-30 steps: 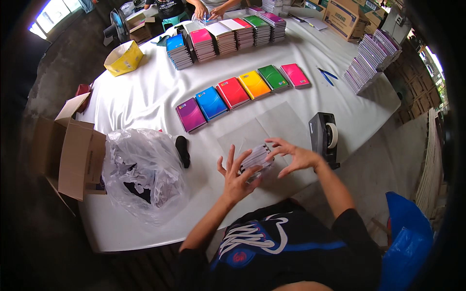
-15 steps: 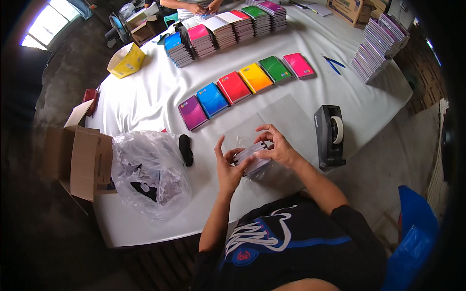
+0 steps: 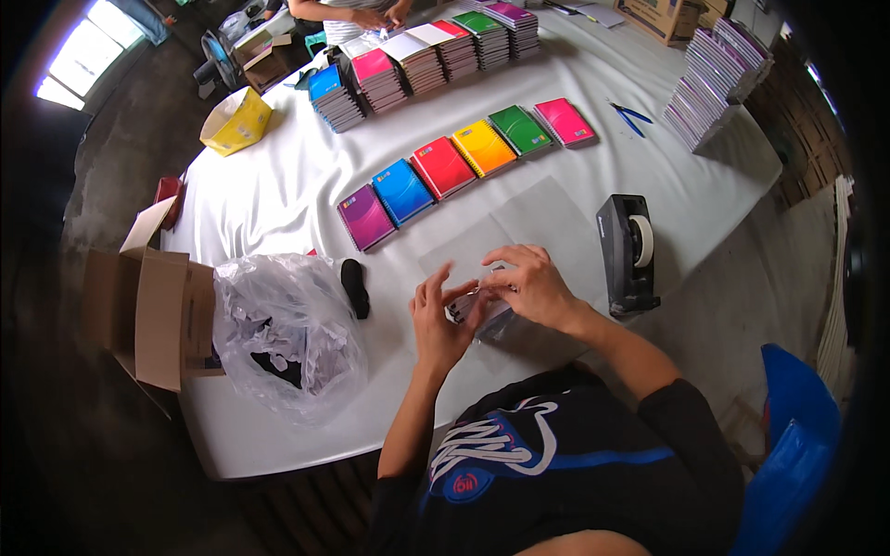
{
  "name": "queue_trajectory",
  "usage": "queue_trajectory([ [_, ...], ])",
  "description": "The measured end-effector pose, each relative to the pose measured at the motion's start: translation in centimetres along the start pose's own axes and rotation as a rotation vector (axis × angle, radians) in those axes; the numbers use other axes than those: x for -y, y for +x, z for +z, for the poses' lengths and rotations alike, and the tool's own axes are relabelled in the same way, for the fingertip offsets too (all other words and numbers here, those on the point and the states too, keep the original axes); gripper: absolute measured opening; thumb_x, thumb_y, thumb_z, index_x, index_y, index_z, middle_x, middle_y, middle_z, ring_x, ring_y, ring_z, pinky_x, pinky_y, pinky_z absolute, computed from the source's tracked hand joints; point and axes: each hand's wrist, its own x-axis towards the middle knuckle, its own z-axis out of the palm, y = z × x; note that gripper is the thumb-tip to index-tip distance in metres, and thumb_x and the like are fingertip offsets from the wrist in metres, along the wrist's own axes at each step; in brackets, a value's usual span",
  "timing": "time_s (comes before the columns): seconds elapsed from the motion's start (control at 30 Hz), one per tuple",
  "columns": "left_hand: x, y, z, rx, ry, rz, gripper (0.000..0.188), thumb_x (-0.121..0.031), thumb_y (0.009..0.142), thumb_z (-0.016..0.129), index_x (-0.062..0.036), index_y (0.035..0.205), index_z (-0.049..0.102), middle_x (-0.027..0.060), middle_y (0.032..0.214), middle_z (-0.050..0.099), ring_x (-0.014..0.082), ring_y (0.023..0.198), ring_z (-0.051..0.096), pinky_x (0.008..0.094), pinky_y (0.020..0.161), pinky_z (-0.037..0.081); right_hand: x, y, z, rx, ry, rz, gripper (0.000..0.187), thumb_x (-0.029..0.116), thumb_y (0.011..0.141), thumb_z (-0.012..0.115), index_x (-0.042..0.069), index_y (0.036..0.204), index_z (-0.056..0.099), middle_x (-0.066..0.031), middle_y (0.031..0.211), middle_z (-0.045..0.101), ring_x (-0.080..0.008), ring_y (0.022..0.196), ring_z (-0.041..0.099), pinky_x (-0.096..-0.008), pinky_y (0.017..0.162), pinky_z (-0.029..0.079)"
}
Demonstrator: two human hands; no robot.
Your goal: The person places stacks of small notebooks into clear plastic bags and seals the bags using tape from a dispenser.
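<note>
A small clear-plastic-wrapped stack [image 3: 496, 326] with pale page-like edges stands on the near part of the table, seemingly notebooks. My left hand [image 3: 439, 324] grips its left side, thumb against it and some fingers raised. Over its top, my right hand [image 3: 533, 285] is closed with the fingertips pinching the plastic. Both hands partly cover the stack, so its cover is hidden. Beneath it lies a translucent sheet [image 3: 547, 218]. Beyond, a row of spiral notebooks runs from a purple notebook [image 3: 366, 219] through a red notebook [image 3: 443, 167] to a pink notebook [image 3: 564, 122].
A black tape dispenser [image 3: 619, 255] stands to the right, with blue-handled pliers [image 3: 632, 119] farther back. At left are a plastic bag of scraps [image 3: 320, 343], a black object [image 3: 354, 287] and an open carton [image 3: 162, 320]. Notebook stacks [image 3: 380, 85] line the far side, near another person's hands [image 3: 380, 18].
My right hand has moved over the top of the wrapped stack, its fingers drawing together on the plastic. My left fingers have shifted closer, and the stack is more covered.
</note>
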Motion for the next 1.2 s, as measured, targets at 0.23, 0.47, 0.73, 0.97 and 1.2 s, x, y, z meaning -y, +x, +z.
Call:
queue_trajectory([
  [0.23, -0.6, -1.0, -1.2, 0.116, 0.401, 0.295, 0.043, -0.026, 0.069, 0.076, -0.0247, 0.11, 0.065, -0.0063, 0.111, 0.065, 0.0197, 0.121, 0.045, 0.0411, 0.086, 0.024, 3.2, -2.4, -0.9, 0.006, -0.416, -0.099, 0.016, 0.014, 0.077, 0.06, 0.015, 0.091, 0.07, -0.0061, 0.13, 0.047, -0.0202, 0.121, 0.043, -0.0501, 0.101, 0.028],
  [0.47, 0.4, -2.7, 0.4, -0.05, 0.438, 0.449, 0.02, -0.018, 0.073, 0.072, -0.0233, 0.092, 0.07, -0.0086, 0.103, 0.067, 0.0069, 0.094, 0.058, 0.0351, 0.081, 0.026, -3.2, -12.1, -6.6, -0.549, -0.292, 0.533, 0.019, 0.019, 0.082, 0.06, 0.009, 0.096, 0.067, -0.0134, 0.122, 0.052, -0.0298, 0.104, 0.054, -0.0345, 0.085, 0.043],
  [0.73, 1.1, -2.4, 0.3, -0.045, 0.427, 0.514, 0.022, -0.018, 0.072, 0.072, -0.0213, 0.094, 0.071, -0.0083, 0.102, 0.068, 0.0064, 0.089, 0.058, 0.0321, 0.08, 0.027, -7.8, -15.7, -9.0, -0.419, 0.508, 1.199, 0.024, 0.034, 0.085, 0.062, 0.01, 0.089, 0.066, -0.0011, 0.099, 0.061, -0.0104, 0.086, 0.052, -0.0273, 0.07, 0.039],
  [0.97, 1.0, -2.6, 0.1, -0.051, 0.408, 0.501, 0.021, -0.016, 0.073, 0.071, -0.0201, 0.094, 0.07, -0.0079, 0.104, 0.067, 0.0073, 0.094, 0.058, 0.0323, 0.08, 0.029, -8.6, -20.4, -7.9, -0.699, 1.253, 0.828, 0.021, 0.028, 0.087, 0.06, 0.008, 0.084, 0.066, -0.0034, 0.13, 0.049, -0.013, 0.113, 0.045, -0.046, 0.085, 0.041],
  [1.2, 1.1, -2.8, 0.6, -0.1, 0.343, 0.502, 0.021, -0.011, 0.072, 0.071, -0.0167, 0.093, 0.069, -0.0048, 0.097, 0.062, 0.014, 0.097, 0.059, 0.0331, 0.078, 0.034, -7.3, -24.1, -2.2, -0.744, -0.374, 0.893, 0.01, 0.015, 0.084, 0.062, 0.006, 0.084, 0.066, -0.0049, 0.129, 0.049, -0.024, 0.114, 0.049, -0.0488, 0.093, 0.039],
])
